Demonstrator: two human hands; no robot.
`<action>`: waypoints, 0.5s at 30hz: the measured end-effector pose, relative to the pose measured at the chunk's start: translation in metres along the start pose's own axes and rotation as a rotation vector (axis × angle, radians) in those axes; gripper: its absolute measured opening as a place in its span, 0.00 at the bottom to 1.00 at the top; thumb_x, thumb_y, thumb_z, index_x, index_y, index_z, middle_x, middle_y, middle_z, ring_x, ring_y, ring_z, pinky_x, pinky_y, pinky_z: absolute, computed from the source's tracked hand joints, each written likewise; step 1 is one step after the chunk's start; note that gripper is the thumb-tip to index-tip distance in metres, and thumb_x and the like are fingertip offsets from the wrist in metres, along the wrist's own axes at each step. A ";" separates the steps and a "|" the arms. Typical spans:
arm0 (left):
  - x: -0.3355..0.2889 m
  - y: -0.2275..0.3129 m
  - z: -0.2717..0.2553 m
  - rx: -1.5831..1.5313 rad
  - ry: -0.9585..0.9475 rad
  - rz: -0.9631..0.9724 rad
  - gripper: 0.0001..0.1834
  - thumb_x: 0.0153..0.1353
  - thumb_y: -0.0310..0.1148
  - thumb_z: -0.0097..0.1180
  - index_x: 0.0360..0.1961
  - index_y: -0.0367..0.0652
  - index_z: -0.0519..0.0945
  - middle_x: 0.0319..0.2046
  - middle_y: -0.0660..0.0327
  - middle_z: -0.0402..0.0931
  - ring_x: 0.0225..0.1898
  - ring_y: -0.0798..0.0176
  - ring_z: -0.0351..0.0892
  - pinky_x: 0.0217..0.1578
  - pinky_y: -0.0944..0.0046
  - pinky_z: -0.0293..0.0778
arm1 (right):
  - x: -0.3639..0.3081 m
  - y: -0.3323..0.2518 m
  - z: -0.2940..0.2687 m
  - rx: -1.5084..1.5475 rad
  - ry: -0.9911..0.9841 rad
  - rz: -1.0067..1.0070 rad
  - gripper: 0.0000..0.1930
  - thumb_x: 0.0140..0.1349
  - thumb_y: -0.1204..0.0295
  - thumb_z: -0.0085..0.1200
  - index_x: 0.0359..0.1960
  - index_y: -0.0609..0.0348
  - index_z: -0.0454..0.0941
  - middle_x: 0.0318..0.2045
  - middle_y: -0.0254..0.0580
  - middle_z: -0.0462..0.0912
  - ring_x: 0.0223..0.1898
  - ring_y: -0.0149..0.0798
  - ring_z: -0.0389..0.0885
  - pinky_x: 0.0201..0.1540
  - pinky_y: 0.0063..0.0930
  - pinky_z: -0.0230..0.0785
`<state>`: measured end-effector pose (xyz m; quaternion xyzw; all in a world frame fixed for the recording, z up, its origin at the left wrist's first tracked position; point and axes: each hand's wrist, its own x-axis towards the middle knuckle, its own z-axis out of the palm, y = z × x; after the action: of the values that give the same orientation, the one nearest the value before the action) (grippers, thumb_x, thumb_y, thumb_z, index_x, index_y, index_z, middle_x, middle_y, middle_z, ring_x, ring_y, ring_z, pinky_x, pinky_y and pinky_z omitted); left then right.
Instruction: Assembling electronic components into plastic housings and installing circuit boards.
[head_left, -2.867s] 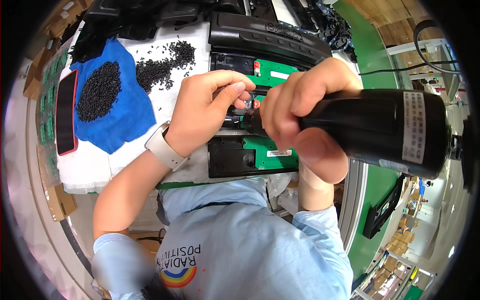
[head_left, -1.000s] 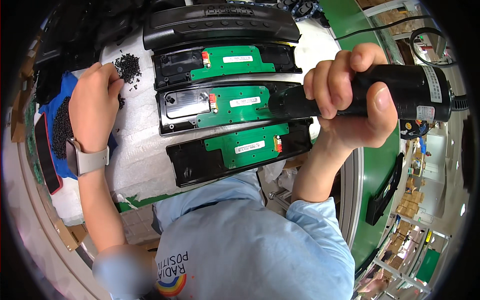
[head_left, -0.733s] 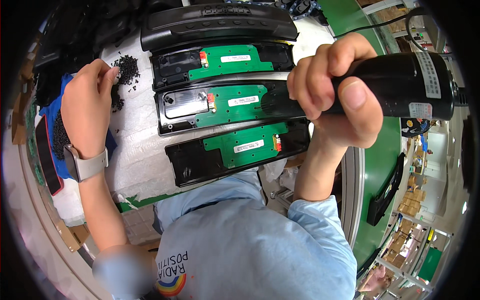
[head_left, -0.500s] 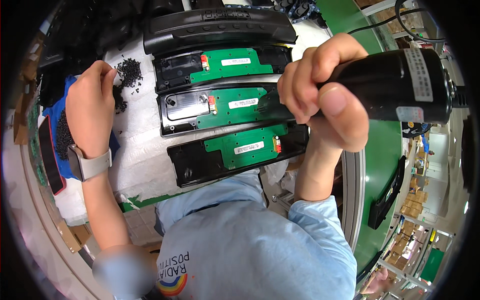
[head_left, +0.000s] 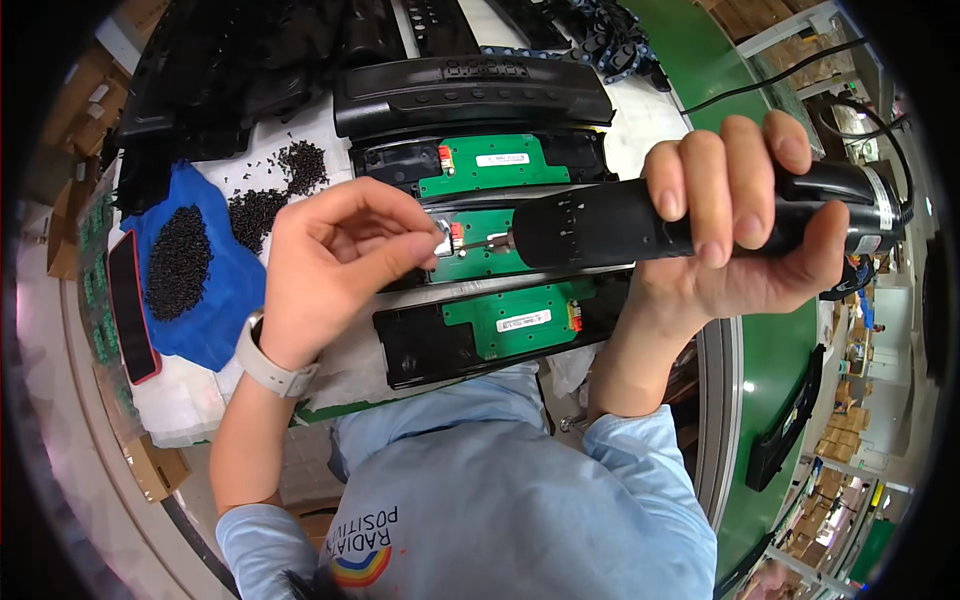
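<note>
My right hand (head_left: 735, 225) is wrapped round a black electric screwdriver (head_left: 585, 225), held level with its bit (head_left: 488, 244) pointing left. At the bit's end, the fingertips of my left hand (head_left: 335, 265) are pinched together; whatever is between them is too small to make out. Both hands are over the middle black panel, whose green circuit board (head_left: 487, 268) is partly hidden by the screwdriver. Two like panels lie beside it: one beyond, with its board (head_left: 495, 168) face up, and one nearer, also with a green board (head_left: 518, 322).
A black housing (head_left: 470, 95) with buttons lies beyond the panels. Small black screws are heaped on the white covering (head_left: 302, 165) and on a blue cloth (head_left: 225, 325) at left, next to a red-edged phone (head_left: 135, 305). Black parts (head_left: 190, 110) are stacked at far left.
My left hand has come from beside the screw heaps rightward to the screwdriver's bit. The screwdriver has turned so its bit points left, and my right hand's fingers now lie over its top.
</note>
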<state>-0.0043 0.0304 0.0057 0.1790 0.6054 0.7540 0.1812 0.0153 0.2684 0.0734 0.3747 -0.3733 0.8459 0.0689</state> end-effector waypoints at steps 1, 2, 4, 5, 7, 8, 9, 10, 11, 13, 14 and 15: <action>-0.001 0.001 0.002 0.002 -0.029 -0.006 0.05 0.57 0.17 0.58 0.36 0.30 0.78 0.31 0.57 0.80 0.32 0.69 0.80 0.38 0.72 0.77 | 0.000 0.000 0.003 -0.007 0.025 -0.026 0.18 0.60 0.59 0.52 0.44 0.60 0.70 0.23 0.32 0.72 0.20 0.30 0.70 0.35 0.32 0.61; -0.001 0.002 0.003 0.002 -0.031 -0.007 0.05 0.57 0.17 0.58 0.36 0.30 0.78 0.31 0.57 0.80 0.32 0.69 0.80 0.38 0.72 0.77 | -0.001 0.000 0.005 -0.008 0.027 -0.027 0.18 0.60 0.59 0.52 0.44 0.60 0.70 0.23 0.32 0.72 0.20 0.30 0.70 0.35 0.32 0.61; -0.002 0.003 0.003 -0.034 -0.021 -0.026 0.06 0.57 0.18 0.58 0.36 0.30 0.78 0.31 0.57 0.81 0.32 0.68 0.81 0.38 0.71 0.78 | -0.001 0.002 0.007 -0.007 0.035 -0.069 0.18 0.60 0.59 0.53 0.44 0.60 0.70 0.23 0.32 0.72 0.20 0.31 0.70 0.35 0.33 0.61; -0.002 0.004 0.003 -0.034 -0.020 -0.026 0.06 0.57 0.18 0.58 0.36 0.30 0.78 0.31 0.57 0.81 0.32 0.68 0.81 0.38 0.71 0.78 | -0.001 0.002 0.008 -0.006 0.034 -0.068 0.18 0.60 0.59 0.53 0.44 0.60 0.70 0.23 0.32 0.72 0.20 0.31 0.70 0.35 0.33 0.61; -0.002 0.004 0.002 -0.074 -0.025 -0.048 0.06 0.57 0.18 0.58 0.36 0.30 0.78 0.31 0.56 0.81 0.33 0.68 0.81 0.39 0.71 0.78 | -0.003 0.002 0.010 -0.009 0.037 -0.070 0.18 0.59 0.59 0.54 0.43 0.59 0.70 0.23 0.32 0.72 0.20 0.31 0.71 0.36 0.34 0.62; -0.003 0.004 0.002 -0.074 -0.026 -0.048 0.06 0.57 0.18 0.58 0.36 0.30 0.78 0.31 0.56 0.81 0.33 0.68 0.81 0.39 0.71 0.78 | -0.003 0.002 0.011 -0.009 0.038 -0.070 0.18 0.59 0.59 0.54 0.43 0.59 0.70 0.23 0.32 0.72 0.20 0.31 0.71 0.36 0.34 0.62; -0.003 0.003 0.002 -0.078 -0.031 -0.042 0.06 0.57 0.18 0.58 0.36 0.30 0.78 0.31 0.56 0.81 0.33 0.68 0.81 0.39 0.71 0.78 | -0.003 0.003 0.012 -0.001 0.049 -0.067 0.17 0.59 0.59 0.54 0.42 0.59 0.70 0.23 0.32 0.72 0.20 0.31 0.71 0.36 0.34 0.62; -0.004 0.002 0.003 -0.082 -0.036 -0.036 0.06 0.57 0.18 0.58 0.36 0.31 0.78 0.31 0.56 0.81 0.33 0.68 0.82 0.39 0.71 0.78 | -0.004 0.004 0.012 0.007 0.060 -0.063 0.17 0.59 0.59 0.54 0.42 0.59 0.70 0.23 0.32 0.72 0.20 0.31 0.71 0.36 0.34 0.62; -0.004 0.002 0.003 -0.082 -0.037 -0.036 0.06 0.57 0.18 0.58 0.36 0.31 0.78 0.31 0.56 0.81 0.33 0.68 0.82 0.39 0.71 0.78 | -0.004 0.004 0.012 0.007 0.060 -0.064 0.17 0.59 0.59 0.54 0.42 0.59 0.70 0.23 0.32 0.72 0.20 0.31 0.71 0.36 0.34 0.62; -0.005 0.003 0.002 -0.026 -0.050 -0.020 0.06 0.56 0.17 0.58 0.36 0.31 0.78 0.31 0.56 0.81 0.34 0.68 0.82 0.39 0.71 0.77 | -0.004 0.004 0.012 0.009 0.048 -0.061 0.17 0.59 0.59 0.54 0.42 0.59 0.70 0.23 0.31 0.72 0.20 0.31 0.71 0.36 0.34 0.63; -0.005 0.003 0.002 -0.026 -0.052 -0.022 0.06 0.56 0.17 0.58 0.36 0.31 0.78 0.31 0.56 0.81 0.34 0.68 0.82 0.39 0.71 0.77 | -0.005 0.004 0.012 0.008 0.051 -0.063 0.17 0.59 0.59 0.54 0.42 0.59 0.70 0.23 0.31 0.72 0.20 0.31 0.71 0.36 0.34 0.63; -0.005 0.003 0.002 -0.004 -0.069 -0.014 0.06 0.56 0.17 0.58 0.36 0.31 0.78 0.31 0.57 0.81 0.34 0.68 0.81 0.39 0.72 0.77 | -0.005 0.004 0.012 0.003 0.042 -0.059 0.17 0.59 0.60 0.54 0.42 0.59 0.70 0.23 0.31 0.72 0.20 0.31 0.71 0.36 0.34 0.62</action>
<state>0.0006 0.0295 0.0083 0.2000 0.5985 0.7474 0.2077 0.0246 0.2584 0.0731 0.3676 -0.3592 0.8518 0.1009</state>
